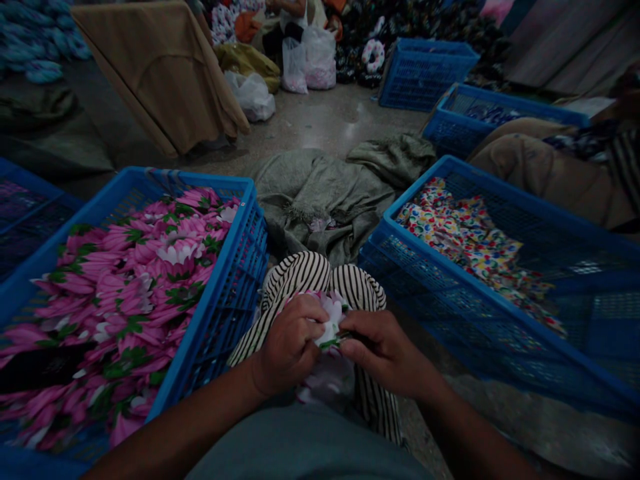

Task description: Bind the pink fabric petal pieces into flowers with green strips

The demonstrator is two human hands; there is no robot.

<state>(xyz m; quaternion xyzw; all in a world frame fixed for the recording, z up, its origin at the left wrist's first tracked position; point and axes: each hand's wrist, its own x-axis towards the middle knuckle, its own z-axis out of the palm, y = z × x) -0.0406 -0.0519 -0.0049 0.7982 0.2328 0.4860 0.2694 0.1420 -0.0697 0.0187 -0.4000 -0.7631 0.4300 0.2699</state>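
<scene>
Over my lap, in striped cloth point(297, 277), both hands are at a pink-and-white flower-shaped piece point(331, 327) with a green part. My left hand point(293, 343) is closed on its left side, with thumb and fingers bent. On the other side my right hand point(383, 347) pinches at the green edge. Something thin and dark shows between its thumb and fingers, too small to name. More pale pink material point(327, 380) hangs below the hands. Many similar pink flower pieces point(125, 293) fill the blue crate point(253, 200) at my left.
At my right stands a blue crate point(383, 230) with multicoloured printed pieces point(470, 233). Grey-green sacking point(330, 187) lies on the floor ahead. Farther off are a cloth-covered stand point(155, 73), plastic bags point(320, 57), more blue crates point(425, 73) and a seated person point(295, 10).
</scene>
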